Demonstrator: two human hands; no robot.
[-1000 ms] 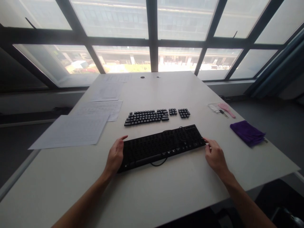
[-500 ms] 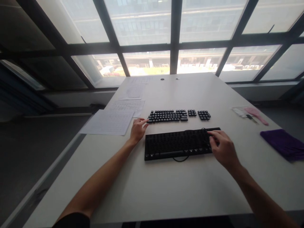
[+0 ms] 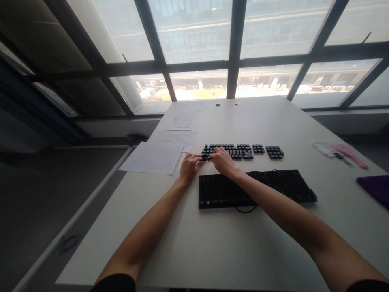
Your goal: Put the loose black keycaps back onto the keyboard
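Observation:
Rows of loose black keycaps [image 3: 243, 153] lie on the white table in the layout of a keyboard. At their left end, my left hand [image 3: 189, 167] rests with thumb and forefinger a little apart, the tips touching the edge keycaps. My right hand [image 3: 224, 162] reaches over beside it, its fingers pinched down on a keycap in the lower left rows; the keycap itself is mostly hidden. Nearer me lies a black keyboard [image 3: 285, 186], most of its keys off, a few left along the front row. My right forearm crosses above it.
Printed paper sheets [image 3: 154, 158] lie along the table's left side. To the right are a small clear bag [image 3: 323, 149], a pink handled item [image 3: 348, 152], a dark thin tool [image 3: 343, 159] and a purple cloth [image 3: 375, 188]. A cable loop [image 3: 246, 211] sticks out under the keyboard.
My right hand has left the keyboard's right end and crossed left to the keycaps, beside my left hand. My left hand stays at their left end. The view has shifted slightly left.

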